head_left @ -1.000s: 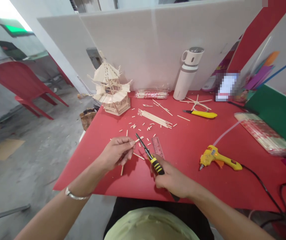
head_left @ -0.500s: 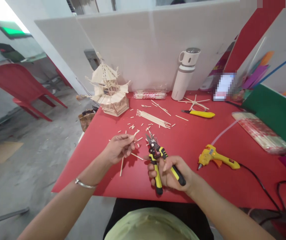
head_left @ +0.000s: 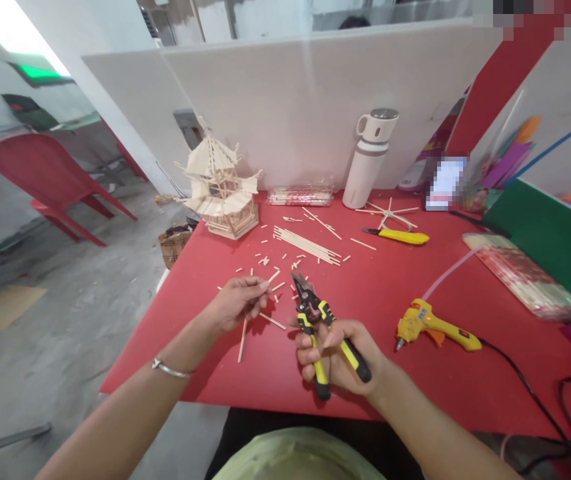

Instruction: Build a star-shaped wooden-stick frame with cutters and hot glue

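My left hand (head_left: 239, 302) is closed in a pinch, with a short piece of thin wooden stick (head_left: 274, 275) at its fingertips. My right hand (head_left: 338, 353) wraps around a pair of pliers (head_left: 308, 308) with yellow-and-black handles, which are spread apart. The pliers' dark pointed jaws face away from me, to the right of the left fingertips and apart from them. Cut bits of stick (head_left: 264, 261) lie scattered on the red table just beyond both hands. Longer sticks (head_left: 242, 341) rest under and beside the left hand.
A pagoda-like stick model (head_left: 222, 193) stands at the back left. Behind the hands lie a bundle of sticks (head_left: 308, 245), yellow-handled cutters (head_left: 402, 237) and a star-shaped stick frame (head_left: 389, 213). A white flask (head_left: 368, 163) stands behind them. A corded yellow glue gun (head_left: 430, 325) lies to the right.
The view has tilted slightly up. The stick piece at my left fingertips has shifted its angle a little. The pliers stay in my right hand, near the same spot.
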Tool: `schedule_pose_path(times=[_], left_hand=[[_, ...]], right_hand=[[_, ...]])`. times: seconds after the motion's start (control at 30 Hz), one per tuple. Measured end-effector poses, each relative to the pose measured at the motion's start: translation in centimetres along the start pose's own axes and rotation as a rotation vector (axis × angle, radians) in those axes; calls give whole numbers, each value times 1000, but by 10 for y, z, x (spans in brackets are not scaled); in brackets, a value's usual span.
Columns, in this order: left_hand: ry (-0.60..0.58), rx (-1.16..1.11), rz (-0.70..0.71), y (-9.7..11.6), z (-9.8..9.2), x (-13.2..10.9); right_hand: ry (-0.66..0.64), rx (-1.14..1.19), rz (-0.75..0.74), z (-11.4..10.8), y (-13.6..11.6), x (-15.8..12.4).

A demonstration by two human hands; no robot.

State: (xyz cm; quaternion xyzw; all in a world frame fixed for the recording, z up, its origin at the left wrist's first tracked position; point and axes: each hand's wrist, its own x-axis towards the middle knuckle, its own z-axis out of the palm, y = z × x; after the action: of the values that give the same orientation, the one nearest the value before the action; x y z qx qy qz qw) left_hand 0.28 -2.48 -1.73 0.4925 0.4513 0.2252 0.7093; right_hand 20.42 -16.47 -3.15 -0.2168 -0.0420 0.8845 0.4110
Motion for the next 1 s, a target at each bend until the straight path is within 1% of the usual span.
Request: schedule_pose_path(times=[0.07, 0.13, 0.23, 0.3, 0.37, 0.4, 0.43, 0.47, 0.5, 0.53, 0.57, 0.6, 0.63, 0.7, 0.77, 0.83, 0.87, 0.93, 0.97, 1.0], left_hand=[[41, 35, 2, 1, -1, 3], [73, 77, 11, 3, 0, 7], [89, 165, 56, 6, 0, 11], [107, 279, 108, 9, -2, 13], [153, 444, 182, 12, -4, 15], [181, 537, 217, 13, -5, 16], [215, 624, 252, 14, -5, 17], [243, 702, 283, 15, -5, 17], [263, 763, 314, 16, -5, 18], [271, 804, 345, 17, -4, 18], [269, 827, 376, 16, -3, 18], [261, 838, 406, 16, -2, 18], [252, 838, 431, 16, -2, 17], [248, 825, 459, 15, -3, 16], [268, 819, 461, 15, -5, 15], [288, 827, 450, 16, -8, 13], [296, 832, 443, 17, -9, 12], [306, 835, 436, 19, -9, 10], [306, 833, 435, 19, -8, 10], [305, 826, 442, 20, -7, 9]], right_hand=[[-7, -14, 25, -3, -1, 0], [26, -94, 43, -6, 2, 0], [132, -264, 24, -7, 7, -6], [243, -499, -17, -2, 3, -14], [438, -888, -132, 5, -9, -21], [574, -1126, -222, 9, -18, -23], [743, -1360, -315, 11, -28, -24], [895, -1565, -371, 13, -38, -23], [1013, -1725, -381, 13, -48, -22], [1085, -1845, -356, 10, -57, -20], [1109, -1936, -309, 7, -66, -18], [1099, -2011, -258, 1, -75, -16], [1057, -2079, -213, -5, -83, -17], [933, -2195, -153, -21, -101, -22], [802, -2281, -115, -37, -121, -32], [699, -2349, -71, -49, -144, -42], [704, -2378, -51, -53, -154, -46], [793, -2427, -47, -50, -168, -49], [840, -2437, -84, -44, -171, -48], [866, -2432, -154, -34, -169, -44]])
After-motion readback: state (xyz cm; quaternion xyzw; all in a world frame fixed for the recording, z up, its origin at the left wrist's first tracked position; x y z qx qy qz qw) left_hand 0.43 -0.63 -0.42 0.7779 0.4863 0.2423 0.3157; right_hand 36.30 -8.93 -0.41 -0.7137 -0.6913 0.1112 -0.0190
